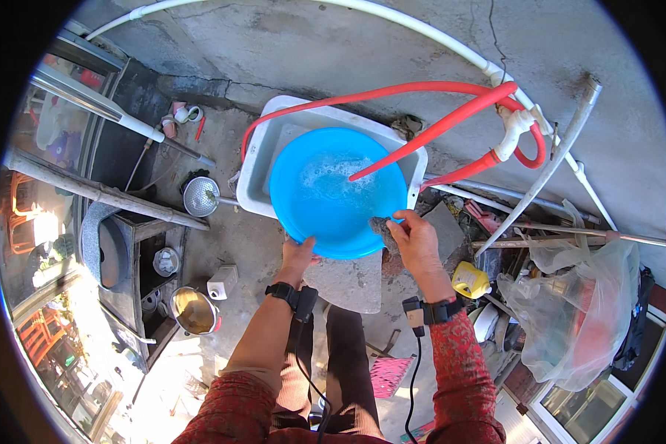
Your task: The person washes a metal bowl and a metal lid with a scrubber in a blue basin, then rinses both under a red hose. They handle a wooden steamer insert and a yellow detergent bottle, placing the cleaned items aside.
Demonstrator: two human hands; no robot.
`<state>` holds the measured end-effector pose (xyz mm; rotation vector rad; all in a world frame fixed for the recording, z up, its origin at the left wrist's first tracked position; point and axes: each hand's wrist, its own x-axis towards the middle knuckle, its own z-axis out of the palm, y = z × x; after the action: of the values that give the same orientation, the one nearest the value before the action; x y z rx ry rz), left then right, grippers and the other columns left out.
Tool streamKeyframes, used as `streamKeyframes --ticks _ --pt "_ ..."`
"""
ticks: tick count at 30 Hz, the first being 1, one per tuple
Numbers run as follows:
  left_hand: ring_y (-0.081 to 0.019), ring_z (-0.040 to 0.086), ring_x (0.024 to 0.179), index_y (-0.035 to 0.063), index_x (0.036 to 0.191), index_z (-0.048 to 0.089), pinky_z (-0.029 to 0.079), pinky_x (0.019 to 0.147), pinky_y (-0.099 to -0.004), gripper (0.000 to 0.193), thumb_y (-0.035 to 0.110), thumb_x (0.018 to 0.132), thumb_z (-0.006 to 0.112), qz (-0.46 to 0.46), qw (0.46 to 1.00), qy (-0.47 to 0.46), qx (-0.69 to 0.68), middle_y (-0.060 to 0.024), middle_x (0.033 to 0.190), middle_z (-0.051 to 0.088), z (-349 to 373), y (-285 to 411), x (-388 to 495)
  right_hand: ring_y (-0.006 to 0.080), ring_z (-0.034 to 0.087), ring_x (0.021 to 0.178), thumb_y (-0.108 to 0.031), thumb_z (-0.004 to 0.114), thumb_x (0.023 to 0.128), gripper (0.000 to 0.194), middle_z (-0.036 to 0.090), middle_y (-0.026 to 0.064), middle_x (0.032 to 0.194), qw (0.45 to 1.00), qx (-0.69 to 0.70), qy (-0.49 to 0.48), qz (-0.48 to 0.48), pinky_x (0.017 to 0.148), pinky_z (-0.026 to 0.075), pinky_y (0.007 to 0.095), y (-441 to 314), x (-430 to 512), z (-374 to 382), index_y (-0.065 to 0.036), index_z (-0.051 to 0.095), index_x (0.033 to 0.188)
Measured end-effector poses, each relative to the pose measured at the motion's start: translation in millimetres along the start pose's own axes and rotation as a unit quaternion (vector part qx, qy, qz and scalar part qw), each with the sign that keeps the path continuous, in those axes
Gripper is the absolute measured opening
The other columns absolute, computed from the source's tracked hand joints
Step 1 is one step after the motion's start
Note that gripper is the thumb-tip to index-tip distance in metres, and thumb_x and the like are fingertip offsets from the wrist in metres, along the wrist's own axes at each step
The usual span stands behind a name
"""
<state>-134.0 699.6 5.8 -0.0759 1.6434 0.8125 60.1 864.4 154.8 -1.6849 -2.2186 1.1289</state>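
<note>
A round blue plastic basin (288, 183) with water in it rests on a pale rectangular tub (255, 186). Foam and bubbles lie on the water (333, 183) around the end of a red hose (438, 129) that reaches into the basin. My left hand (299, 256) grips the basin's near rim, thumb on top, fingers partly hidden beneath. Between the fingers and thumb of my right hand (419, 241) is a grey scouring pad (384, 232), held at the basin's near right rim.
White pipes (510, 133) and a slanting metal pole (555, 150) stand by the wall. On the left are a perforated ladle (201, 196), a metal pot (194, 311) and a white container (222, 282). A yellow bottle (470, 280) and clear plastic sheeting (555, 311) lie to the right.
</note>
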Motion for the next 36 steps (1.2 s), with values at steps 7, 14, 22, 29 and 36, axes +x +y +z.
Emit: streamKeyframes --ticks 7,14,22,29,36 --pt "-0.0317 0.068 0.097 -0.0055 0.123 0.052 0.06 0.079 -0.0461 0.041 0.016 0.089 0.059 -0.008 0.989 -0.013 -0.145 -0.0201 0.12 0.061 7.5 -4.3 8.0 0.0342 0.065 0.096 -0.019 0.071 0.086 0.029 0.068 0.014 0.105 0.929 -0.291 -0.189 -0.127 0.075 0.054 0.0477 84.9 109.0 122.2 -0.01 0.064 0.112" --pt "-0.0278 0.069 0.085 -0.0073 0.114 0.058 0.06 0.071 -0.0399 0.032 0.013 0.088 0.057 0.049 0.99 0.016 -0.129 -0.0164 0.103 0.066 10.0 -19.4 3.5 0.0446 0.046 0.128 -0.012 0.068 0.086 0.056 0.043 0.0238 0.141 0.897 -0.331 -0.289 -0.04 0.102 0.046 0.0513 118.7 155.7 173.7 -0.009 0.047 0.137" --pt "-0.0269 0.07 0.079 -0.0081 0.11 0.061 0.062 0.069 -0.0405 0.031 0.017 0.091 0.057 0.056 0.99 0.029 -0.127 -0.0178 0.099 0.068 17.4 -13.6 3.7 0.0417 0.049 0.127 -0.019 0.057 0.093 0.053 0.049 0.0222 0.14 0.832 -0.18 -0.512 -0.117 0.107 0.04 0.0463 63.9 117.6 188.5 -0.014 0.047 0.145" --pt "-0.0281 0.07 0.09 -0.003 0.122 0.054 0.062 0.07 -0.0432 0.053 0.043 0.097 0.057 0.028 0.985 0.006 -0.17 -0.0185 0.111 0.065 16.6 -4.5 -5.2 0.0273 0.061 0.114 -0.018 0.057 0.094 0.045 0.063 0.016 0.127 0.805 0.054 -0.59 -0.025 0.096 0.048 0.0397 38.1 81.1 165.5 -0.016 0.055 0.139" --pt "-0.0295 0.07 0.092 -0.0005 0.132 0.047 0.062 0.069 -0.044 0.065 0.052 0.095 0.057 -0.018 0.982 0.057 -0.177 -0.0172 0.115 0.065 16.9 -13.8 8.5 0.0302 0.062 0.104 -0.004 0.064 0.084 0.036 0.063 0.0097 0.112 0.921 0.039 -0.323 -0.212 0.091 0.05 0.0403 50.9 -4.4 103.4 -0.017 0.064 0.117"
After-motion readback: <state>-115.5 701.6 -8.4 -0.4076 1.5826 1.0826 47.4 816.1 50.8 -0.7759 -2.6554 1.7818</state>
